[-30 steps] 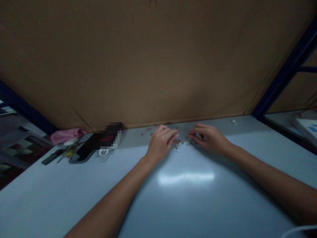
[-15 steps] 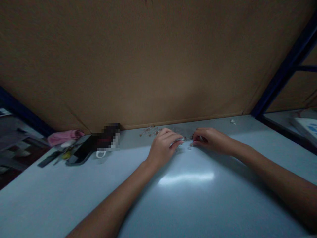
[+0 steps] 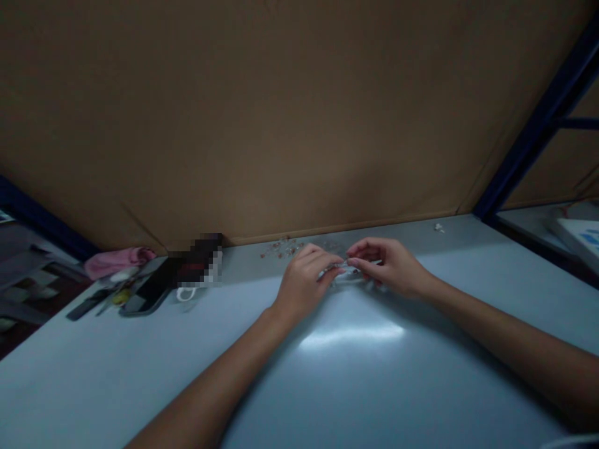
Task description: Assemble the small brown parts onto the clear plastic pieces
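My left hand (image 3: 309,277) is closed, thumb and fingers pinching a small clear piece (image 3: 340,267) whose kind is too small to make out. Close on its right, my right hand (image 3: 386,265) is also closed in a pinch, with its thumb and fingertips at the same clear piece. The two sets of fingertips nearly meet just above the table. Behind my left hand lies a loose scatter of small clear and copper-coloured pieces (image 3: 281,249). A few more clear bits show below the fingertips, partly hidden by my hands.
On the pale table (image 3: 299,399) at the left lie a pink cloth (image 3: 119,262), a dark phone (image 3: 154,290), keys (image 3: 121,297) and a blurred-out dark item (image 3: 199,262). A small white scrap (image 3: 438,228) lies at back right. A brown board (image 3: 299,125) rises behind, between blue frame posts (image 3: 528,143).
My right hand has moved left and turned, bringing its fingertips up to those of my left hand. My left hand has stayed nearly in place, still pinching.
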`<state>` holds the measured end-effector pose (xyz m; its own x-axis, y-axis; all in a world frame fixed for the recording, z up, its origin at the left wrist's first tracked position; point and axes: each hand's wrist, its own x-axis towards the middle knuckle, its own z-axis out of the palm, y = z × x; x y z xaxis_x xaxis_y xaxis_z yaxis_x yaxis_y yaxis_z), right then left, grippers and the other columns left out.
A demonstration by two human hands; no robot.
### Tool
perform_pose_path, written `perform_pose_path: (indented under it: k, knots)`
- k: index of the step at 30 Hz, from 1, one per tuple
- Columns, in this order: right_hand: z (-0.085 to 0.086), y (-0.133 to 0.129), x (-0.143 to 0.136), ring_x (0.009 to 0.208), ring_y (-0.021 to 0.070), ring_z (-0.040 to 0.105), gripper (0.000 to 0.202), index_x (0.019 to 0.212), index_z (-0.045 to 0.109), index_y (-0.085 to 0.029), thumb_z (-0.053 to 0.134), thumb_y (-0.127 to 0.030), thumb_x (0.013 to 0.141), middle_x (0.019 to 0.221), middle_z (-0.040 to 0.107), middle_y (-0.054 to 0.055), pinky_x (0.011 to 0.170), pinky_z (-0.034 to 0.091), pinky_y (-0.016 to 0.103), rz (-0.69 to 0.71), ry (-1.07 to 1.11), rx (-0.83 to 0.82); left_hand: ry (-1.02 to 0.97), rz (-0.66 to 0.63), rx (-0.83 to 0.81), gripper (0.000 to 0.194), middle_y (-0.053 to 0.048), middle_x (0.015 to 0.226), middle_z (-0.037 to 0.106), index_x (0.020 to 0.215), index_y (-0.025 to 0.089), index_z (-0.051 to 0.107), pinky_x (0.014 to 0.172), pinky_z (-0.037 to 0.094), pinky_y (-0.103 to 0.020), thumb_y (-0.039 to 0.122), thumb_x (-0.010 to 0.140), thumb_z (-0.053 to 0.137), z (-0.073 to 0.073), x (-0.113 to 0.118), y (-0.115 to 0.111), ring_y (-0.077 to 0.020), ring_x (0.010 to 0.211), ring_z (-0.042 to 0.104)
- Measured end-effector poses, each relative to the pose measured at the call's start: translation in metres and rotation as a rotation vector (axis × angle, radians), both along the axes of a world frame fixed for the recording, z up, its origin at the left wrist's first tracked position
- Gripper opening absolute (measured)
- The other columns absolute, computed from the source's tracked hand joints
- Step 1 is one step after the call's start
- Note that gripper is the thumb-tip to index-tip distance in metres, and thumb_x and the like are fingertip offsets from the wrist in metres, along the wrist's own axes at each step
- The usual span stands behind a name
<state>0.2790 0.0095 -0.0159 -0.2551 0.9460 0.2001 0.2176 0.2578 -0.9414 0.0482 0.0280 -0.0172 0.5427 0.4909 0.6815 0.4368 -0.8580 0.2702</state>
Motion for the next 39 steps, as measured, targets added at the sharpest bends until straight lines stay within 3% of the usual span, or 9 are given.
perform_pose_path:
  k: [6,11,18,25,33,39]
  knots:
    - [0.001,0.000,0.002,0.057,0.0138,0.057,0.037,0.100,0.081,-0.017,0.074,-0.052,0.091,0.074,0.072,0.004,0.049,0.044,0.026,0.025,-0.070,0.077,-0.003,0.019,-0.005,0.011,-0.005,0.095,0.080,0.104,0.022,0.078,0.083,0.056,-0.039,0.031,0.100,0.072,0.000,0.000,0.000,-0.0230,0.092,0.066]
    - [-0.001,0.001,0.004,0.065,0.0164,0.064,0.026,0.100,0.083,-0.019,0.072,-0.042,0.095,0.085,0.079,0.006,0.060,0.049,0.028,0.020,-0.143,0.211,0.005,0.000,0.002,0.014,-0.005,0.094,0.081,0.103,0.021,0.079,0.082,0.056,-0.038,0.032,0.100,0.071,0.000,0.000,0.000,-0.0227,0.090,0.066]
    - [-0.005,0.000,0.011,0.089,0.0208,0.078,0.023,0.121,0.076,-0.023,0.060,-0.025,0.104,0.105,0.083,0.008,0.078,0.055,0.029,0.022,-0.520,0.596,-0.007,-0.056,0.076,0.012,-0.007,0.095,0.082,0.101,0.018,0.079,0.079,0.056,-0.037,0.027,0.100,0.071,0.001,0.001,0.001,-0.0217,0.087,0.068]
    - [0.007,-0.007,0.011,0.093,0.0223,0.078,0.030,0.124,0.071,-0.025,0.062,-0.009,0.099,0.110,0.082,0.007,0.076,0.054,0.029,0.067,-0.850,0.706,0.106,-0.063,0.155,0.013,-0.006,0.097,0.082,0.101,0.019,0.078,0.083,0.055,-0.036,0.023,0.103,0.066,0.006,0.000,-0.004,-0.0211,0.089,0.068]
    - [0.006,-0.007,0.010,0.090,0.0212,0.077,0.025,0.121,0.069,-0.024,0.061,-0.013,0.102,0.106,0.081,0.006,0.073,0.052,0.028,0.046,-0.790,0.705,0.061,-0.091,0.127,0.011,-0.007,0.098,0.082,0.101,0.018,0.077,0.082,0.056,-0.037,0.023,0.102,0.068,0.005,-0.001,-0.003,-0.0216,0.089,0.067]
    - [0.006,-0.008,0.010,0.094,0.0202,0.077,0.019,0.121,0.070,-0.024,0.058,-0.021,0.107,0.107,0.081,0.006,0.082,0.054,0.029,0.037,-0.646,0.694,-0.030,-0.130,0.103,0.008,-0.006,0.097,0.082,0.102,0.018,0.077,0.080,0.056,-0.037,0.020,0.100,0.070,0.007,0.000,-0.004,-0.0211,0.087,0.067]
